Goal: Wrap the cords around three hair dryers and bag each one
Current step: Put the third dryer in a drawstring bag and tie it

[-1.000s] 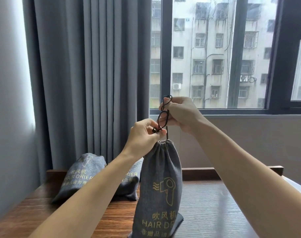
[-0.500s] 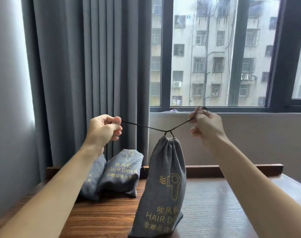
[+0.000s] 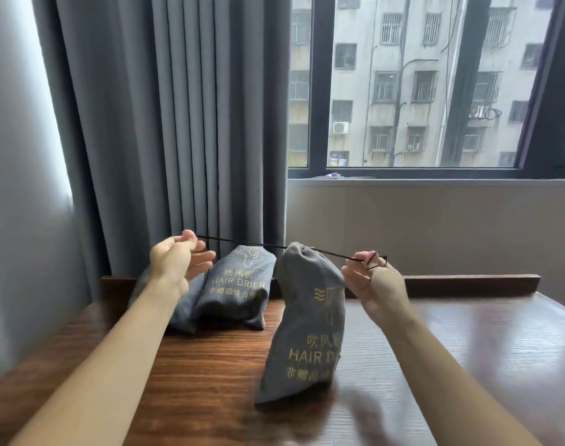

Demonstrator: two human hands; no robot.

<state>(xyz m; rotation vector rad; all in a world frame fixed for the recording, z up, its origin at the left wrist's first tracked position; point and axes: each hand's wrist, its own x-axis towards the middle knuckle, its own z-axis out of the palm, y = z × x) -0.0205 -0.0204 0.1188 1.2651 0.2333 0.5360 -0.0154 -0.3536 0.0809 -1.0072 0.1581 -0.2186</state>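
Your body, as visible: two bare forearms, sleeveless to frame edge, entering from 7 and 5 o'clock; left hand [image 3: 178,262] and right hand [image 3: 376,281] ungloved, no rings, watch or markings.

The near bag [image 3: 306,320] at lower centre is grey cloth printed in yellow with a dryer outline, wavy lines and lettering; its cord [image 3: 265,245] is black. The bag behind [image 3: 236,284], left of centre, bears the same grey and yellow print. The bench [image 3: 210,358] is reddish-brown with dark wood grain. The curtain [image 3: 178,123], upper left, is plain grey. The window frame [image 3: 316,91] is black.
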